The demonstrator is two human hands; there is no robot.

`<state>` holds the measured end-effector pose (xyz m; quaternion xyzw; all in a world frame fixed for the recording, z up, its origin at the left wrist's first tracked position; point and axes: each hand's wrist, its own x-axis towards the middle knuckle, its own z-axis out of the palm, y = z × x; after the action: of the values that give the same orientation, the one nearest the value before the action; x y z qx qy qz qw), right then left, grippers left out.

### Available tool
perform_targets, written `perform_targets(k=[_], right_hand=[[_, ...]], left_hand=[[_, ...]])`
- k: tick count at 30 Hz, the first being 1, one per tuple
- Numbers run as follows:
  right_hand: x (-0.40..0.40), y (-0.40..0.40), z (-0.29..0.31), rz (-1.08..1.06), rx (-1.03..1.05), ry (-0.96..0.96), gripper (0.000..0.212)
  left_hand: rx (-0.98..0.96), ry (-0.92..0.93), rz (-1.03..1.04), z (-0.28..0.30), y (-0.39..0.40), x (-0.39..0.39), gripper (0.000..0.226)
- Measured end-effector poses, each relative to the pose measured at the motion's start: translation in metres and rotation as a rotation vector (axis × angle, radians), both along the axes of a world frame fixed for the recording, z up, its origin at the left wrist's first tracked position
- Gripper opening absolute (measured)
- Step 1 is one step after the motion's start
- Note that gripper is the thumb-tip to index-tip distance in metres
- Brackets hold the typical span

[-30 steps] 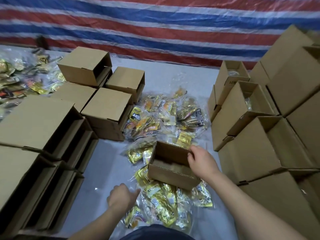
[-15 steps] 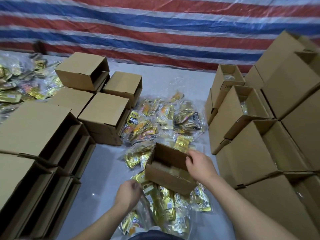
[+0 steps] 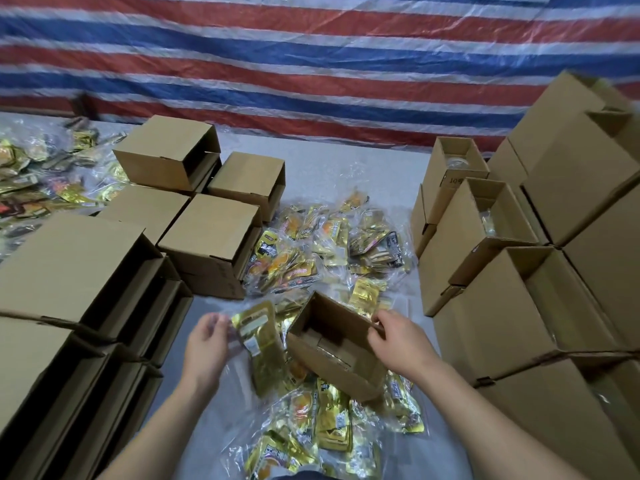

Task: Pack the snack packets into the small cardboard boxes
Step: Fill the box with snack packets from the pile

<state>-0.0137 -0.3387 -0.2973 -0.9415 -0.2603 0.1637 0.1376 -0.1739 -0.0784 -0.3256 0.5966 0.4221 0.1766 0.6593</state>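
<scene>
left hand (image 3: 207, 344) pinches a gold snack packet (image 3: 260, 341) just left of the open small cardboard box (image 3: 337, 346); right hand (image 3: 398, 337) grips the box's right wall, fingers curled over it. more loose packets (image 3: 329, 244) lie beyond.

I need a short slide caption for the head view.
Left hand lifts a gold snack packet toward the open box held by the right hand.

The left hand (image 3: 207, 344) is reaching forward on a bare forearm, fingers (image 3: 221, 323) curling to pinch a shiny gold foil snack packet (image 3: 265, 348). The right hand (image 3: 398, 341) is gripping the rim of a small open brown cardboard box (image 3: 337, 348), fingers bent over its edge.
</scene>
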Motion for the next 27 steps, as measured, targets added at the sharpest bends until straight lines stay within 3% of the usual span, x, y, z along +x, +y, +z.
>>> perform_targets(k=[9,12,14,16,18,20,24,27], right_hand=[[-0.007,0.009,0.001,0.026,0.016,-0.005,0.035],[-0.013,0.014,0.011,-0.036,0.206,0.121,0.044],[-0.021,0.025,0.031,-0.171,0.536,0.321,0.036],[-0.024,0.037,0.054,-0.294,0.906,0.734,0.042],[-0.019,0.037,0.069,-0.305,1.068,1.092,0.059],[-0.015,0.030,0.077,-0.273,1.131,1.302,0.063],[-0.016,0.017,0.069,-0.149,1.268,1.469,0.067],[-0.017,0.018,0.068,-0.196,1.363,1.477,0.062]], left_hand=[[0.201,-0.186,0.116,0.095,0.028,0.035,0.027],[0.219,-0.228,0.086,0.120,0.008,0.046,0.025],[0.222,-0.241,0.041,0.130,-0.016,0.057,0.024],[0.175,-0.231,-0.053,0.134,-0.042,0.068,0.025],[0.087,-0.234,-0.144,0.138,-0.064,0.078,0.025],[0.001,-0.240,-0.223,0.144,-0.075,0.087,0.029],[-0.092,-0.245,-0.300,0.146,-0.090,0.097,0.031],[0.304,-0.194,-0.351,0.139,-0.092,0.099,0.028]])
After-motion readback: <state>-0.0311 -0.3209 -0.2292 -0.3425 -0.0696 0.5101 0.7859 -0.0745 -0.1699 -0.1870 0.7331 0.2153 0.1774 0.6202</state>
